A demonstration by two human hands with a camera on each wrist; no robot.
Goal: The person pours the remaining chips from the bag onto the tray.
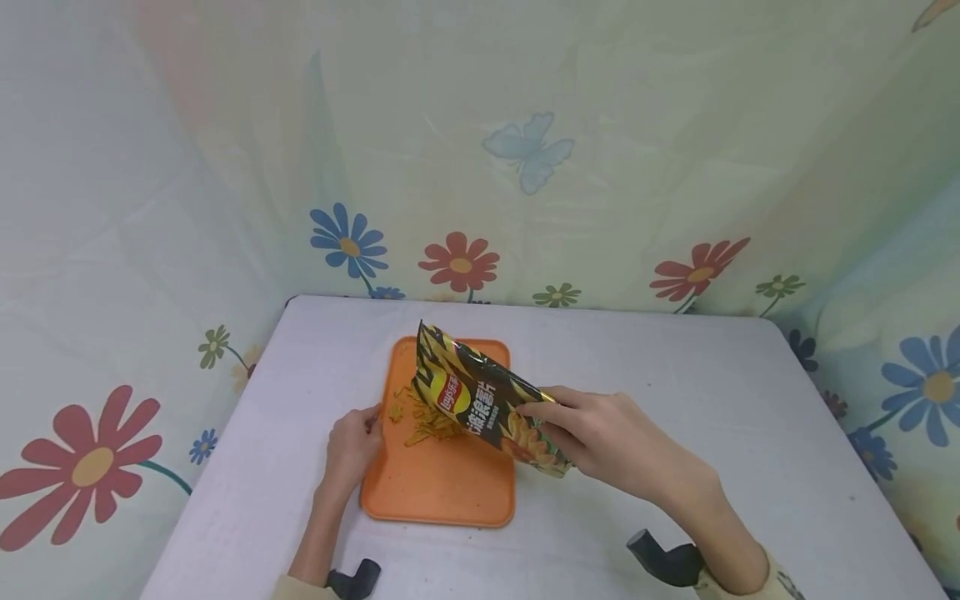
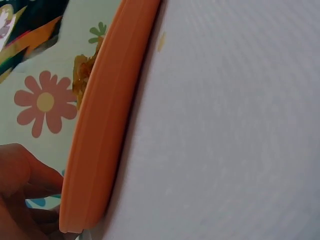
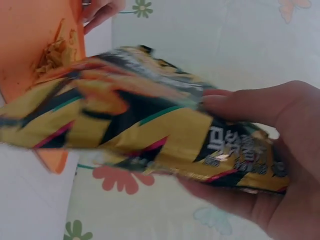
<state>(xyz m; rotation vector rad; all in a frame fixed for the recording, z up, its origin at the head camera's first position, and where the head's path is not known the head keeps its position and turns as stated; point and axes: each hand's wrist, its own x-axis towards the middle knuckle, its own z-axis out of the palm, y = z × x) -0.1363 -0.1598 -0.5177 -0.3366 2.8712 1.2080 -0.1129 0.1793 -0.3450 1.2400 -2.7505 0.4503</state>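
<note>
Your bare left hand (image 1: 352, 446) pinches, fingers bent, bare left forearm (image 1: 322, 529) angled up from below. Your bare right hand (image 1: 611, 437) grips between thumb and fingers, bare right forearm (image 1: 712, 521) slanting up-left.

Tray (image 1: 438, 498): plain orange, floor and rim alike. Chips (image 1: 429, 427) on the tray: golden yellow to brown. Bag (image 1: 501, 398) above the tray: black and gold in jagged diagonal streaks, edged with thin magenta and green lines; logo (image 1: 452, 393) red on yellow, lettering (image 1: 480, 407) white, printed food (image 1: 527, 442) orange. Table (image 1: 622, 367) beneath the tray: plain white with a faint lilac cast. Backdrop (image 1: 630, 125) beyond and to both sides of the tray: pale green to white, printed with yellow-centred red flowers (image 1: 460, 262) and blue flowers (image 1: 348, 243), smaller olive-green flowers (image 1: 557, 296) and a pale blue butterfly (image 1: 531, 154). Sleeves (image 1: 738, 583) on the tray's near side: cream.
</note>
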